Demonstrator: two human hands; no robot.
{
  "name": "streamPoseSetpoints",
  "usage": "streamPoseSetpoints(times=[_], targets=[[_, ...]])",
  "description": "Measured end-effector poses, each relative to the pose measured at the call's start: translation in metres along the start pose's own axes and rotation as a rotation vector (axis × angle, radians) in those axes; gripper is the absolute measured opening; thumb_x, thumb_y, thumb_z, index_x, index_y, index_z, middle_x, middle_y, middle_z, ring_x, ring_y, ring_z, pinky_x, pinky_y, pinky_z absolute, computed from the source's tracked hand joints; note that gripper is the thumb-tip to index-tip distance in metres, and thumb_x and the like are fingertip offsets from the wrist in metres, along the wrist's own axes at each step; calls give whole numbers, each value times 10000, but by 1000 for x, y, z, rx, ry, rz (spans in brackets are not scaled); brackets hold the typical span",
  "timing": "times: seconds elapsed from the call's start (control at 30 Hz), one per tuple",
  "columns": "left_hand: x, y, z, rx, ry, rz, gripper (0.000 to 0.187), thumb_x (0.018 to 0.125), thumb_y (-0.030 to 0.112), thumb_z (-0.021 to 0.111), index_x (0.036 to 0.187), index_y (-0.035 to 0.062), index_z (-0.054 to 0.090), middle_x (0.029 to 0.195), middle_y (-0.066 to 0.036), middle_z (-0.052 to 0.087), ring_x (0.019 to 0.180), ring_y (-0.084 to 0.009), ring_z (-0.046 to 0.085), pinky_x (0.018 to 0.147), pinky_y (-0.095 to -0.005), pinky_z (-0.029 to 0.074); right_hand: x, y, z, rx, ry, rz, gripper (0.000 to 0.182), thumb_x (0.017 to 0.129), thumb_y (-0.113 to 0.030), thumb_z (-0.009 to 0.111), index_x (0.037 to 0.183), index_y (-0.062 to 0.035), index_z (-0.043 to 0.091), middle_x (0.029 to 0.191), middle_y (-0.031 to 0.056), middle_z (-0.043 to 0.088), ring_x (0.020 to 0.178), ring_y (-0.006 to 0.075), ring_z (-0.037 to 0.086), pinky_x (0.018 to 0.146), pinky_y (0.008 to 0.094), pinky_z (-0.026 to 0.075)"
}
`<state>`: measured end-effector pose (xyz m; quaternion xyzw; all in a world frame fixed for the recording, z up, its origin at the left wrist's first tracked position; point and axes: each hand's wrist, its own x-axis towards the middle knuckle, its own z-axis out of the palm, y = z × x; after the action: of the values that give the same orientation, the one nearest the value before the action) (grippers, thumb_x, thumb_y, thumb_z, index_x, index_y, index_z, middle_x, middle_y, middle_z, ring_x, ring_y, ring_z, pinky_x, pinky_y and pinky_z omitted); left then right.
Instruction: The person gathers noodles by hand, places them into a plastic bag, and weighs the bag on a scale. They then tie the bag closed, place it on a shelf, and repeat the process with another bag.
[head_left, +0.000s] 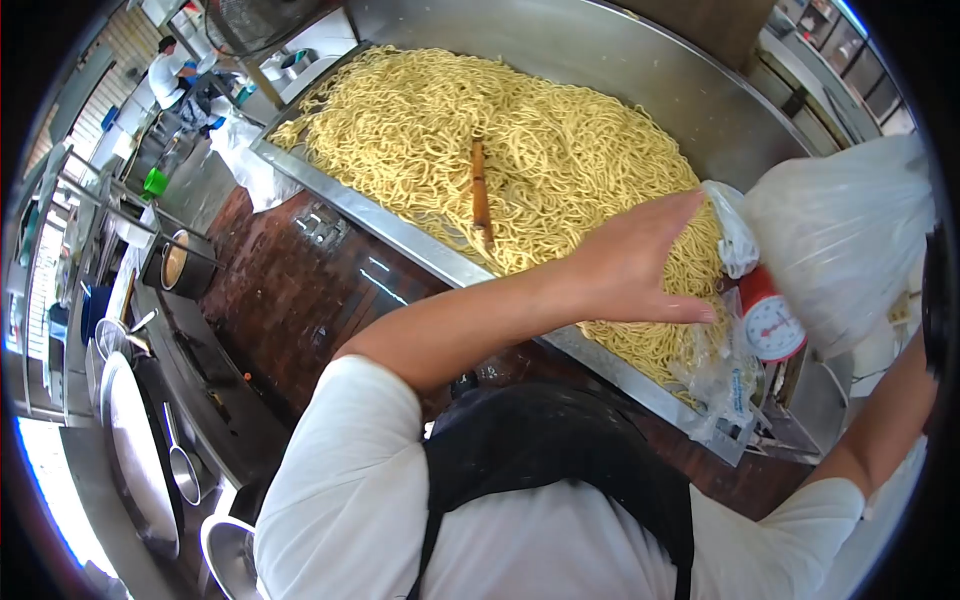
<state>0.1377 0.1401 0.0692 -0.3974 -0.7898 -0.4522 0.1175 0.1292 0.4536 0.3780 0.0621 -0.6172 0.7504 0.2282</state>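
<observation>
A kitchen with steel counters and pans at 9 o'clock surrounds a big steel tray (420,240) full of yellow noodles (560,150). A wooden stick (480,195) lies on the noodles at 12 o'clock. The left hand (640,262) lies on the noodles, fingers stretched and together, holding nothing. At 3 o'clock is a white plastic bag (850,240) over a red scale (772,322); the right hand is hidden, so I cannot tell its state.

Commercial kitchen, noodle tray (400,232), scale (775,328)
</observation>
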Motion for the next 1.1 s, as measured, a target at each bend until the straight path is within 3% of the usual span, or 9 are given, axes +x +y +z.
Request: streamPoseSetpoints(times=[0.13,0.2,0.33,0.5,0.6,0.73,0.8,0.87,1.1], targets=[[23,-19,16,17,-16,-18,1258,649,571,845,1488,-124,217,1509,-343,324,1402,-433,369,1183,-436,305,-24,120,-29,206,-105,301,419,973,-282,609,1212,61,579,764,30,594,645,179,603,663,312,521],[6,-51,27,42,-89,-84,1280,610,516,863,1482,-140,194,1523,-337,301,1416,-425,352,1184,-434,304,-81,179,17,160,-182,420,410,974,-296,616,1200,44,578,764,11,585,638,144,585,652,303,513],[-52,-114,60,124,-188,-162,912,716,381,800,1440,-5,402,1438,-308,436,1353,-441,424,1132,-447,360,-149,277,53,36,-387,679,271,946,-229,664,1111,-18,624,726,-10,577,630,105,564,637,278,485],[-74,-120,85,-247,-21,-285,268,849,177,646,1094,73,675,1067,-233,652,1009,-427,619,832,-475,496,-162,262,85,-329,-701,390,263,928,-271,701,973,-15,659,780,-10,613,706,94,583,646,265,471],[-83,-126,93,-268,94,-361,174,869,107,602,1017,31,650,939,-231,651,911,-435,625,784,-477,501,-170,245,62,-785,-648,101,272,914,-255,717,980,3,667,819,-7,644,784,98,618,699,249,482],[-81,-127,93,-224,149,-360,182,861,80,600,1027,11,629,936,-233,646,901,-439,619,787,-474,501,-208,258,-12,-604,-246,175,703,789,-277,830,1364,-17,519,1274,102,620,1175,207,586,972,317,447],[-79,-121,90,-195,125,-367,211,846,53,596,1047,-11,614,945,-235,647,911,-440,618,794,-472,500,-246,290,-48,-657,-341,307,933,713,-302,890,1457,-15,406,1400,131,536,1293,251,505,1085,352,376],[-80,-123,97,-190,139,-333,217,840,53,601,1046,-15,612,944,-236,646,915,-442,616,798,-471,499,-288,356,-64,-943,-423,345,918,667,-268,920,1413,2,457,1348,135,575,1249,259,543,1088,376,394],[-82,-121,91,-223,63,-280,193,844,47,602,1024,-21,622,936,-231,646,921,-430,622,802,-452,499,-262,431,0,-435,-183,353,718,707,-150,896,1314,8,547,1257,121,635,1128,218,616,967,354,493]])
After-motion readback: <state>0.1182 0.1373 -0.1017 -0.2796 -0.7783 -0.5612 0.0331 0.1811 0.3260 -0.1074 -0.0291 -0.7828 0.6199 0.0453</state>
